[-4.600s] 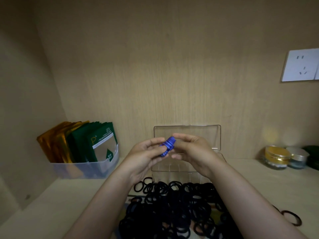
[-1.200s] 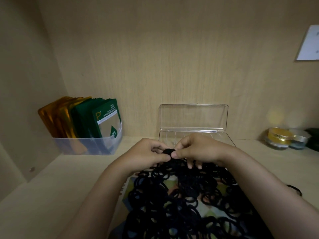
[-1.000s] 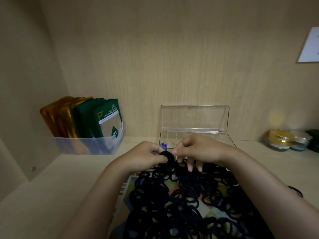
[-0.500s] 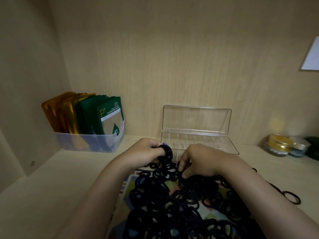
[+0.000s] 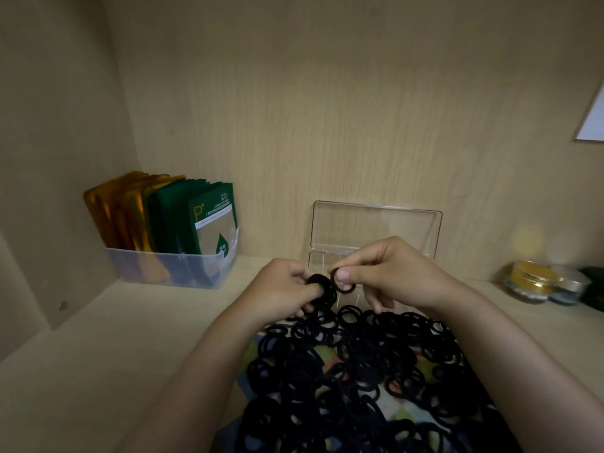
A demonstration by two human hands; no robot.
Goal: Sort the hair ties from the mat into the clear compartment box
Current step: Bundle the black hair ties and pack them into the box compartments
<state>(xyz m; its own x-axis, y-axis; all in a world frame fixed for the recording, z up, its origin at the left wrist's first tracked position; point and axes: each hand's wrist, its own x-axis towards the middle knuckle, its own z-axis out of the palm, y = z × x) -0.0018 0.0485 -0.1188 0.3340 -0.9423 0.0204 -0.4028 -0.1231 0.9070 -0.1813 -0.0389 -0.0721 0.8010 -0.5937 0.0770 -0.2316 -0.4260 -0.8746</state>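
Since half a second ago, right hand (image 5: 389,273) has lifted off the pile, pinching one hair tie (image 5: 343,282).
Left hand (image 5: 281,292) grips a gathered bunch (image 5: 322,291); the clear compartment box (image 5: 376,230) lies directly behind both hands, long axis left-right, right hand nearer.

Your hands, left hand (image 5: 282,291) and right hand (image 5: 390,276), block the near edge of the clear compartment box (image 5: 376,230), whose upright lid stands against the back wall; the hair-tie pile (image 5: 359,380) covers the mat, the packet bin (image 5: 173,269) stands left, jars (image 5: 531,281) right, bare shelf (image 5: 98,371) between.
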